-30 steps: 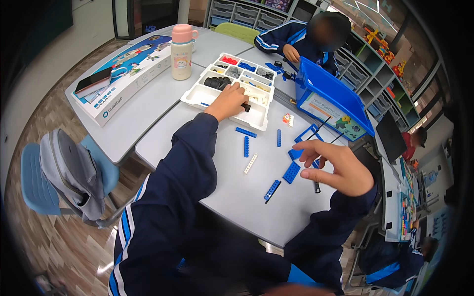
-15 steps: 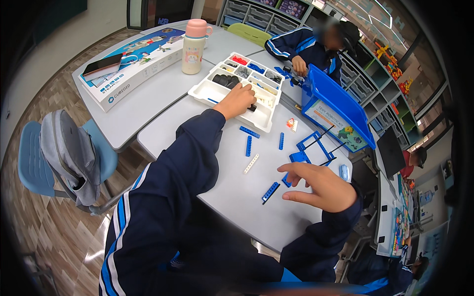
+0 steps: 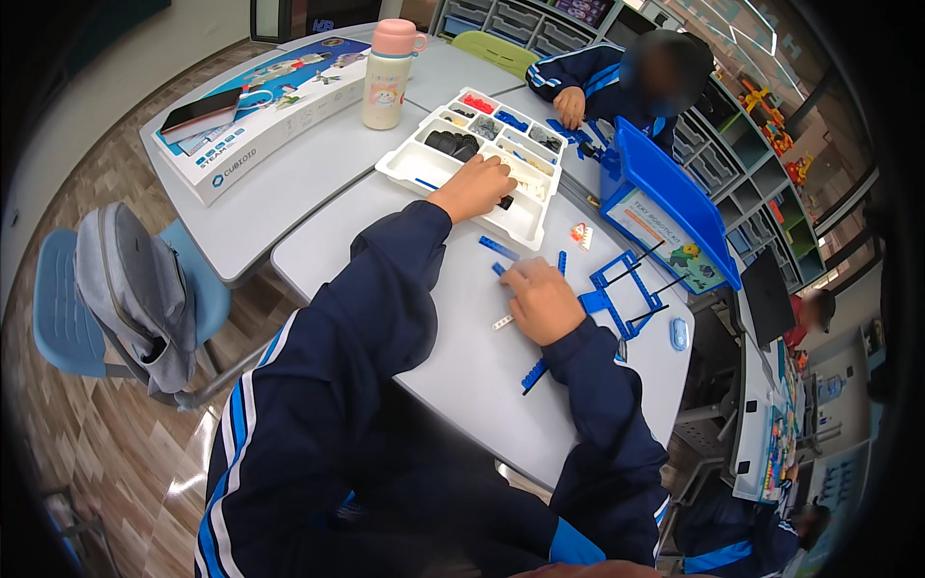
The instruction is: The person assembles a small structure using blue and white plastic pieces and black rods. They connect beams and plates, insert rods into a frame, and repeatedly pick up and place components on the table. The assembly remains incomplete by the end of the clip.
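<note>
Left hand [image 3: 472, 188], one; right hand [image 3: 544, 301], one; tray [image 3: 520, 223], one; plain blue beams [image 3: 562, 260], three; black-edged blue beam [image 3: 533, 374], one; white beam [image 3: 502, 323], one; blue frame [image 3: 597, 302], one; blue bin [image 3: 665, 188], one; box [image 3: 289, 135], one; phone [image 3: 202, 111], one; bottle [image 3: 383, 91], one; backpack [image 3: 120, 279], one; blue chair [image 3: 66, 299], one; green chair [image 3: 496, 50], one.

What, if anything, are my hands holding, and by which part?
Can't tell. The left hand is over the white tray, any hold hidden; the right hand is at a blue beam, grip unclear.
</note>
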A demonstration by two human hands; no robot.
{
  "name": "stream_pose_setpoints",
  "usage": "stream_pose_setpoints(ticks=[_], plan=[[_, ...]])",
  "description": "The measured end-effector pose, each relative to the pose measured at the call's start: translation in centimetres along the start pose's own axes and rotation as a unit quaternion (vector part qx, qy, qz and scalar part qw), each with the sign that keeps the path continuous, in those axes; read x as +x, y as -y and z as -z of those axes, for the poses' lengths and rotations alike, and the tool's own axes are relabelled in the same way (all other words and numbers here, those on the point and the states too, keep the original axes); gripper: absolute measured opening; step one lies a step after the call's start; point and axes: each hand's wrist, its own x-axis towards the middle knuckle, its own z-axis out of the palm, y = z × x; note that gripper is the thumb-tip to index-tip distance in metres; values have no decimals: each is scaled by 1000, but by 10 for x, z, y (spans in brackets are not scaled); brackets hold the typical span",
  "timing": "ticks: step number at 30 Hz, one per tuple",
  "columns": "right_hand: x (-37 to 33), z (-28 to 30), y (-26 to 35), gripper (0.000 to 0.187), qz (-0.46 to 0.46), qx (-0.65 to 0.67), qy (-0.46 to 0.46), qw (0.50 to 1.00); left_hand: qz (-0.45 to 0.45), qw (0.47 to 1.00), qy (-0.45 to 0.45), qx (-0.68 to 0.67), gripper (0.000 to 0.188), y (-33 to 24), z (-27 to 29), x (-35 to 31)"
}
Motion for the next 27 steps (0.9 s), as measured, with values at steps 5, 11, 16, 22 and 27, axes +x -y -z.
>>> stream_pose_setpoints(ticks=[5, 11, 16, 22, 27], plan=[[1, 7, -13, 19, -43, 60, 7, 997, 35, 999, 17, 1, 6, -3, 2, 1], [23, -9, -9, 15, -11, 1, -144, 990, 54, 992, 20, -116, 8, 3, 4, 1], [47, -28, -8, 13, -19, -136, -67, 988, 93, 985, -25, -144, 12, 6, 5, 5], [40, -31, -4, 19, -106, -23, -108, 988, 110, 978, -53, -169, 16, 2, 15, 9], [29, -7, -19, 27, -124, 94, -20, 988, 198, 899, -87, -381, 18, -27, 11, 19]])
